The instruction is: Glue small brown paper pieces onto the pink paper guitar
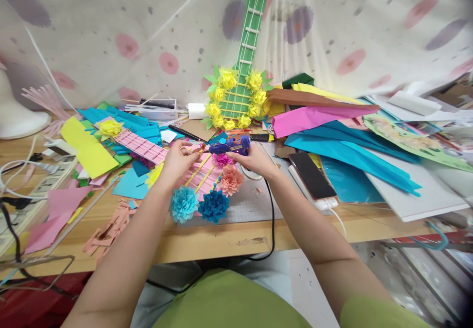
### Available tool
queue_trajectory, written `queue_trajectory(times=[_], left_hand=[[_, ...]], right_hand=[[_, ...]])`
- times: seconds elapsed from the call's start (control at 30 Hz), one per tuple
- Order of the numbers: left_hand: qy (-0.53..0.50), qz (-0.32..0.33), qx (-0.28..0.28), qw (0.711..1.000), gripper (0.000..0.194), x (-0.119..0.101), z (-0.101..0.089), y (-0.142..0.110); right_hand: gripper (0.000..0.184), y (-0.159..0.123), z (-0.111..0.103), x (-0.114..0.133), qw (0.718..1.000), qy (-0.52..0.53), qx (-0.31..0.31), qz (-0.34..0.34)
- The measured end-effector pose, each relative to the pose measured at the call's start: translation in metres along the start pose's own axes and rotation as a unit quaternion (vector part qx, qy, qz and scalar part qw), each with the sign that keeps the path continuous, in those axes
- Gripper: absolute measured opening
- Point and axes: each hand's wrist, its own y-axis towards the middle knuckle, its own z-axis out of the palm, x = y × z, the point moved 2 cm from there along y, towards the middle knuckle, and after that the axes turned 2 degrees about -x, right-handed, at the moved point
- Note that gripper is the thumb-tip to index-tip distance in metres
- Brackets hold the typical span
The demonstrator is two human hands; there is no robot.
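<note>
Head view: the right hand [254,158] has its grip wrapped firmly around a blue-purple plastic glue gun [229,146], whose nozzle points toward the left hand. The left hand [179,159] has its grip pinched nearly to nothing on a small brownish piece [203,147], just beside the nozzle and too small to make out. Both hands are above a pink paper guitar [135,139] with yellow strips, lying on the wooden desk [177,243]. Along its near end sit a light-blue ruffled paper flower [184,204], a dark-blue ruffled paper flower [214,206] and a salmon ruffled paper flower [231,180]. Behind, a green paper guitar [248,47] ringed with yellow paper roses [228,78] leans upright. Right of the hands lies a dark flat phone [312,175], near blue crepe-paper sheets [354,153].
</note>
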Motion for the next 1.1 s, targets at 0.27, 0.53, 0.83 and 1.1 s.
queue_trajectory(times=[0.27, 0.53, 0.83, 1.1], left_hand=[[-0.007, 0.008, -0.013, 1.000, 0.035, 0.002, -0.002, -0.001], [-0.001, 0.028, -0.016, 0.999, 0.038, 0.009, -0.005, 0.002], [0.031, 0.047, -0.029, 0.998, 0.040, 0.011, -0.007, 0.004], [0.004, 0.053, -0.020, 0.998, 0.040, 0.014, -0.005, 0.005]], right_hand=[[0.041, 0.003, 0.001, 0.001, 0.998, -0.058, -0.001, 0.015], [0.040, 0.002, 0.005, 0.003, 0.998, -0.056, -0.001, 0.025], [0.045, 0.002, 0.005, -0.001, 0.998, -0.067, -0.001, 0.019], [0.050, 0.005, 0.007, -0.007, 0.998, -0.066, 0.004, 0.020]])
